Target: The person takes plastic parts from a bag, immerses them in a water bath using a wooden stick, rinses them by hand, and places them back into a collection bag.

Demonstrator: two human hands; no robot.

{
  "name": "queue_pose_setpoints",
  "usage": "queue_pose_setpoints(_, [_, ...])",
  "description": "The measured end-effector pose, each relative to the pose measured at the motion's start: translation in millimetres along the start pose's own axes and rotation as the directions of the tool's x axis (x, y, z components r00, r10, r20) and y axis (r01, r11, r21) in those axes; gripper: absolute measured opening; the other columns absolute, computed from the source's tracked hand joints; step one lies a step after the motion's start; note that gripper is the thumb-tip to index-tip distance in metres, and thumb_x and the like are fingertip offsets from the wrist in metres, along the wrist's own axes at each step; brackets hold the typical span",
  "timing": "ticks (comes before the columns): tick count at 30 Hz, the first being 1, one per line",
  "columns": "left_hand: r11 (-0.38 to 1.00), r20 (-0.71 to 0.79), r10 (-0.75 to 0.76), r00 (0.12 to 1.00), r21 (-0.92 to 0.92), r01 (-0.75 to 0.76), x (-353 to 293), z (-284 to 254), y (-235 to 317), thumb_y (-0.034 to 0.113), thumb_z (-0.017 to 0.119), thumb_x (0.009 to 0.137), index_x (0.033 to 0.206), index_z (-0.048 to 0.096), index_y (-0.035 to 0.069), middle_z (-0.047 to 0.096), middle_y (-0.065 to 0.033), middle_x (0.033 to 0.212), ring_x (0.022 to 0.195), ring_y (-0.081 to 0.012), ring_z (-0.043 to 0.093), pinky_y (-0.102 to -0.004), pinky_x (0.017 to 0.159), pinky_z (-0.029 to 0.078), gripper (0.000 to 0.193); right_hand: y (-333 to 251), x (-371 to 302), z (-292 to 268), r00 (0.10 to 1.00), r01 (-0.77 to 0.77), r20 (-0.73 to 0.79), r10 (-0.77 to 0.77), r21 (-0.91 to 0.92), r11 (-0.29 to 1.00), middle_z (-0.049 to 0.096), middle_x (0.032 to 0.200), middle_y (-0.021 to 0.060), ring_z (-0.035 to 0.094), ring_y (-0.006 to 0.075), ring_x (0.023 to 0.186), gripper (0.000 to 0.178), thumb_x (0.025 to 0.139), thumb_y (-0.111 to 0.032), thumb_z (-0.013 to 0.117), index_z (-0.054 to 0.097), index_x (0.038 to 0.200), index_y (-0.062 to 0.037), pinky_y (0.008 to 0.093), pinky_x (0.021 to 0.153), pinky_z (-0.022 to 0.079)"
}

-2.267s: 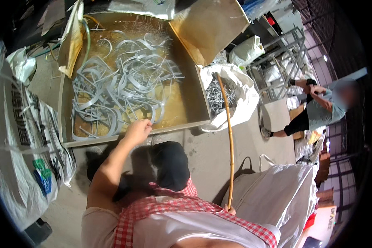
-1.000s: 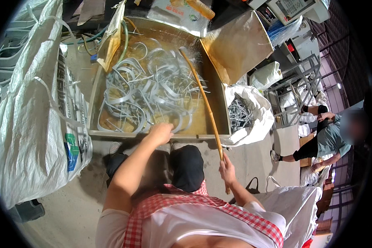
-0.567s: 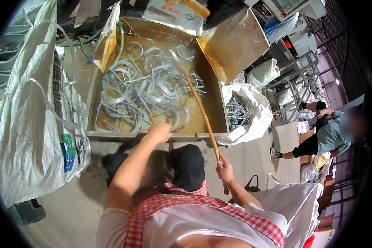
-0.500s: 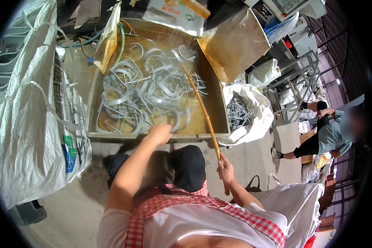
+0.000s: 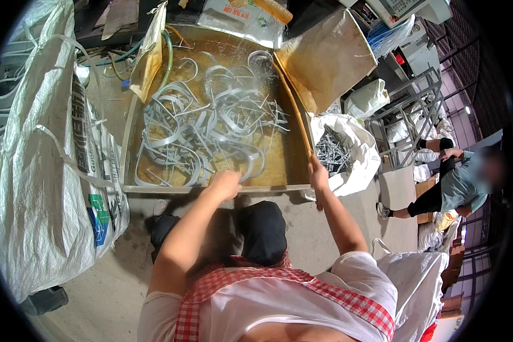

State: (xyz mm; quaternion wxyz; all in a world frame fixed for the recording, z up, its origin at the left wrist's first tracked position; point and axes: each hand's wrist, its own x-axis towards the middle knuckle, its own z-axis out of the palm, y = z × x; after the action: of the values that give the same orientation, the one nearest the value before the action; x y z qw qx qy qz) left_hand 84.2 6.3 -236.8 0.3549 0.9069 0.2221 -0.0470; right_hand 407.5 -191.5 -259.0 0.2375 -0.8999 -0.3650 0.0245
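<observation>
My right hand (image 5: pixel 318 173) is wrapped round the lower part of a long thin bamboo stick (image 5: pixel 301 121). The stick slants up along the right wall of a wide shallow tray (image 5: pixel 268 188), its far end near the back right corner. My left hand (image 5: pixel 226 183) is closed at the tray's front rim; what its fingers hold, if anything, is hidden. Inside the tray lies a tangle of curled pale grey plastic strips (image 5: pixel 214 122) with thin straight pieces among them, over a yellowish-brown bottom that looks wet.
A white woven sack (image 5: pixel 362 165) of small grey pieces stands against the tray's right side. Large white sacks (image 5: pixel 34 216) fill the left. A stained board (image 5: pixel 328 60) leans at the back right, and a green hose (image 5: pixel 169 60) enters behind. Another person (image 5: pixel 459 185) is at the far right.
My right hand has moved forward and up toward the tray with the stick, whose far end has swung right and back to the right wall. My left hand has barely moved.
</observation>
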Motion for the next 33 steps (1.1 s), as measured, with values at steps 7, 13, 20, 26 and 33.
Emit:
queue_pose_setpoints(7, [0.999,0.006,0.009,1.0,0.046,-0.01,6,5,-4,0.023,0.059,0.078,0.109,0.055,0.007,0.059,-0.0152,0.103,0.098,-0.0318,0.055,-0.042,0.082,0.044,0.035,-83,88,-3,0.976,0.163,0.191,-0.1,-0.349,0.923,0.059,0.081,0.025,0.058,0.0418,0.079,0.029,0.084,-0.02,0.045,0.05,0.111,-0.0114,0.0468,0.067,0.046])
queue_pose_setpoints(13, [0.998,-0.067,0.059,0.996,0.005,-0.059,3,4,-1,0.021,0.06,0.077,0.097,0.058,0.003,0.06,-0.0171,0.096,0.093,-0.0339,0.056,-0.0428,0.079,0.045,0.027,-82,88,-62,0.923,0.255,0.368,-0.109,-0.377,0.89,0.059,0.092,0.0235,0.058,0.0371,0.088,0.04,0.081,-0.018,0.05,0.049,0.121,-0.013,0.0423,0.075,0.045])
queue_pose_setpoints(20, [0.996,0.063,0.059,0.996,0.07,-0.064,14,17,7,0.021,0.06,0.077,0.1,0.058,0.004,0.06,-0.0176,0.098,0.094,-0.0331,0.056,-0.0431,0.08,0.044,0.029,-91,23,-127,0.904,0.113,0.427,0.002,-0.244,0.963,0.06,0.097,0.0198,0.059,0.0318,0.085,0.047,0.079,-0.014,0.054,0.046,0.125,-0.0159,0.037,0.075,0.044])
queue_pose_setpoints(26, [0.994,0.109,0.079,0.991,0.063,-0.086,12,21,13,0.024,0.06,0.076,0.104,0.057,0.005,0.06,-0.0176,0.1,0.096,-0.0325,0.055,-0.0424,0.081,0.044,0.034,-90,-49,-189,0.915,-0.134,0.358,0.187,-0.167,0.977,0.046,0.058,-0.0013,0.043,0.0083,0.045,0.042,0.084,-0.015,0.053,0.048,0.126,-0.02,0.0248,0.04,0.037])
queue_pose_setpoints(33, [0.995,0.112,0.034,0.993,0.093,-0.045,11,24,2,0.026,0.06,0.076,0.108,0.055,0.005,0.059,-0.0174,0.103,0.099,-0.0319,0.054,-0.0416,0.084,0.043,0.039,-80,-103,-178,0.933,-0.275,0.218,0.286,-0.08,0.958,0.052,0.062,0.0043,0.045,0.0103,0.05,0.041,0.085,-0.016,0.054,0.047,0.126,-0.0177,0.0279,0.046,0.04])
